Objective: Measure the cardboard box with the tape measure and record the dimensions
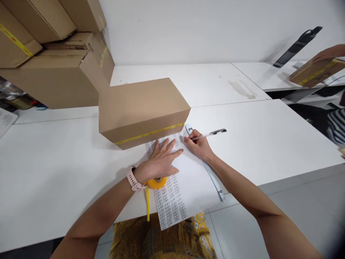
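My right hand [198,145] grips a pen [211,133], its tip down at the upper part of a paper sheet [194,183]. Columns of handwriting cover the left side of that sheet, and its lower edge hangs past the table front. My left hand [163,158] lies on the paper with its fingers spread, a pink watch strap at the wrist. Partly under that wrist sits a yellow tape measure [156,183], its yellow tape hanging over the edge. A closed cardboard box [145,108] with a yellow stripe stands just beyond my hands, over the sheet's top edge.
Several cardboard boxes [67,77] are stacked at the back left. A dark bottle [295,48] stands at the back right. Another person's hand [330,53] rests on a small box [314,73] there. The white table [256,140] ends at a front edge.
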A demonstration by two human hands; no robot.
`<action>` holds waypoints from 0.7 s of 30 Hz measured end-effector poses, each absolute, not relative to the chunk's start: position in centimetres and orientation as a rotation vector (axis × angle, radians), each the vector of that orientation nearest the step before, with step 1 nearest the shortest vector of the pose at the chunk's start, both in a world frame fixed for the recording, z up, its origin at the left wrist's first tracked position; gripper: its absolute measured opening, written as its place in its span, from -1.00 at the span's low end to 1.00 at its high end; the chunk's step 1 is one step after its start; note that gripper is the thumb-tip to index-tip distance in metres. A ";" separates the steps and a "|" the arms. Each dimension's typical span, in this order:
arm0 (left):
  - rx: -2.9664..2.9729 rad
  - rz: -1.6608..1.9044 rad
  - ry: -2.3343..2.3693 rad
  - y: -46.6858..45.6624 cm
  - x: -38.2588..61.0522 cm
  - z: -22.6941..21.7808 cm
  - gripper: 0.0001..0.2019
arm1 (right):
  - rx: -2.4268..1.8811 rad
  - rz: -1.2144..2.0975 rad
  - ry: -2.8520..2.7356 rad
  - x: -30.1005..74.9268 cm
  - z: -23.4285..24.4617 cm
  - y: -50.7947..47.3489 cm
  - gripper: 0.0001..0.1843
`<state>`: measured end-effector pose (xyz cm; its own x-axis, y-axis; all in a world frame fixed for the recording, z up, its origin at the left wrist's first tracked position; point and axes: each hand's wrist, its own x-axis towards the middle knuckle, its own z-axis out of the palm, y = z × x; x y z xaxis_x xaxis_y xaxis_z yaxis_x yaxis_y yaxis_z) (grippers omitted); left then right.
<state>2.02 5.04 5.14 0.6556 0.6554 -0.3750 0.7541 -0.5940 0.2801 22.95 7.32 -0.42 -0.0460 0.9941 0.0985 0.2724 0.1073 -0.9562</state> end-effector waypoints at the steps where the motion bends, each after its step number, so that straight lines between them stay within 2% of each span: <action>1: 2.462 -0.322 1.106 5.0 2.0 5.1 -0.23 | -1.317 0.982 -1.500 23.0 -0.5 7.3 -0.70; 21: 2.445 -0.370 1.113 4.9 2.1 5.6 -0.22 | -1.278 0.952 -1.593 22.8 -0.8 7.2 -0.71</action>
<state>2.10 4.91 5.59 0.6428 0.6499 -0.4056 0.7634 -0.5875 0.2685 22.83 7.19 -0.84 -0.1062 0.9817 0.1582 0.3260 0.1847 -0.9272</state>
